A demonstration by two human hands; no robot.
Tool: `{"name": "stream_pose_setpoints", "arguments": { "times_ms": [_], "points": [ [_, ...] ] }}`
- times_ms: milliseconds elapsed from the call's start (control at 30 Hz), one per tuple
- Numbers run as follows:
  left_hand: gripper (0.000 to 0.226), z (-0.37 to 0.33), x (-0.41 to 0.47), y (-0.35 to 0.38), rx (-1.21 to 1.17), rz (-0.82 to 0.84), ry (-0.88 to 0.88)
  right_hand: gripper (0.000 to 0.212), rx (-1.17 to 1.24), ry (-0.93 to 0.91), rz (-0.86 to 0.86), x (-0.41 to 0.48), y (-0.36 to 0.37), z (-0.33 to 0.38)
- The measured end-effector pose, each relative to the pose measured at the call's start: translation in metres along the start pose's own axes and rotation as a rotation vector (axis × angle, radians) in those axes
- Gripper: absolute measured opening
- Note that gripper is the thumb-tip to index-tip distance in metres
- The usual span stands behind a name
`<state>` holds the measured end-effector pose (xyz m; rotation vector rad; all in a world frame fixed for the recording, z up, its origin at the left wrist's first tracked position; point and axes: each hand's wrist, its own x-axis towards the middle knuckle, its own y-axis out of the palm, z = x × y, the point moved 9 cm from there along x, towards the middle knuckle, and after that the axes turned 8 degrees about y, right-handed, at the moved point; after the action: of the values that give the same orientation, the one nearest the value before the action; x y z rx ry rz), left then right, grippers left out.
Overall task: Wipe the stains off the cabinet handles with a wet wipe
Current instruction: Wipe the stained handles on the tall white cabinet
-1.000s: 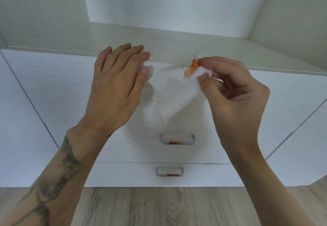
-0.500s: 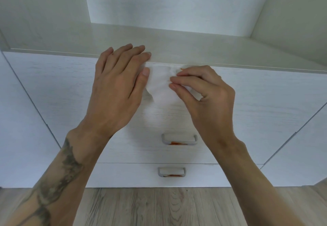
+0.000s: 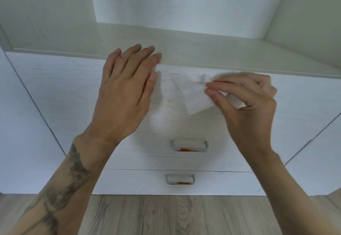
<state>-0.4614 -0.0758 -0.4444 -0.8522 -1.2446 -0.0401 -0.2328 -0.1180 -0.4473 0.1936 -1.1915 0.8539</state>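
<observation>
A white wet wipe with a small orange smear near its top right is stretched between my hands in front of the top drawer. My left hand holds its left edge between thumb and fingers. My right hand pinches its right end with thumb and fingertips. Below my hands, the upper grey handle carries an orange-red stain along its lower bar. The lower grey handle on the drawer beneath has a similar stain.
Small orange specks dot the white drawer front. Above is an open shelf recess in the white cabinet. Cabinet doors flank the drawers at left and right. Wood-look flooring lies below.
My right hand, which had moved in beside the left, has pulled back to the right, drawing the wipe out flat. The left hand has stayed in place.
</observation>
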Motion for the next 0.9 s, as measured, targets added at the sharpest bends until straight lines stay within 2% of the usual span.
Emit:
{"name": "stream_pose_setpoints", "arguments": {
  "times_ms": [233,367,467,567,767,900],
  "points": [
    [0.047,-0.002,-0.009,0.004,0.107,-0.043,0.0,0.008,0.001,-0.041,0.015,0.002,0.031,0.027],
    [0.053,0.002,-0.02,0.009,0.165,-0.061,-0.028,0.006,-0.012,-0.025,-0.017,-0.001,0.003,0.004],
    [0.055,0.005,-0.026,0.013,0.209,-0.059,-0.031,0.006,-0.009,-0.029,-0.026,0.0,0.009,0.011],
    [0.055,0.007,-0.028,0.017,0.226,-0.059,-0.022,0.006,-0.003,-0.067,-0.01,0.001,0.027,0.028],
    [0.055,0.009,-0.028,0.018,0.238,-0.07,-0.023,0.008,-0.039,-0.07,-0.035,-0.001,-0.003,0.001],
    [0.056,0.009,-0.028,0.018,0.237,-0.071,-0.007,0.007,-0.004,-0.077,-0.023,0.0,0.02,0.021]
  ]
}}
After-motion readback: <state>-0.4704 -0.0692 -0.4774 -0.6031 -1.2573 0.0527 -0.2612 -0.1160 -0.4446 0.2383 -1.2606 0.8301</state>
